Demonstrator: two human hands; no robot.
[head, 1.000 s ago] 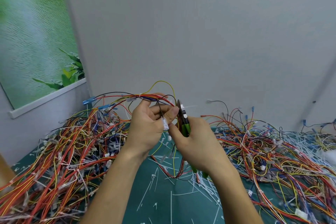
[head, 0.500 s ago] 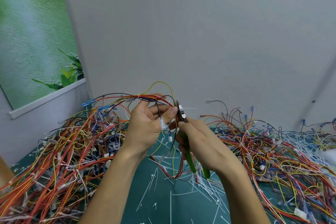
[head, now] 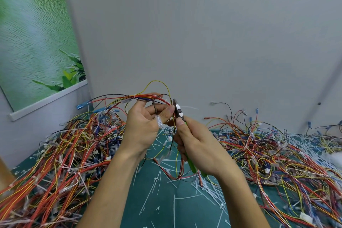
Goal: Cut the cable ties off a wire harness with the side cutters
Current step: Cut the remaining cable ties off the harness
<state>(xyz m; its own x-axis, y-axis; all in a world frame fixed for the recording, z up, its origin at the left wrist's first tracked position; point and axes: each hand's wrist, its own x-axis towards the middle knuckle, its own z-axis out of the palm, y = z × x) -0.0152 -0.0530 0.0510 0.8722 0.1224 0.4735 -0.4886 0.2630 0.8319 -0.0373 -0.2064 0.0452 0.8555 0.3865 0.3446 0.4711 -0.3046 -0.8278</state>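
Note:
My left hand [head: 146,126] grips a wire harness [head: 142,98] of red, orange, yellow and black wires, lifted above the table. A white connector [head: 159,121] hangs by my left thumb. My right hand [head: 199,144] holds green-handled side cutters [head: 180,114], with the dark jaws pointing up at the harness just right of my left thumb. A white cable tie [head: 188,107] sticks out to the right at the jaws. The green handles [head: 192,165] poke out below my right palm.
A green cutting mat [head: 162,203] lies below, strewn with several cut white ties. Big heaps of coloured harnesses lie to the left [head: 61,155] and to the right [head: 277,155]. A grey wall stands close behind, with a green poster [head: 33,39] on the left.
My right hand has slid down the cutters' handles, so the green handles now stick out below the palm. The jaws stay at the harness by my left thumb.

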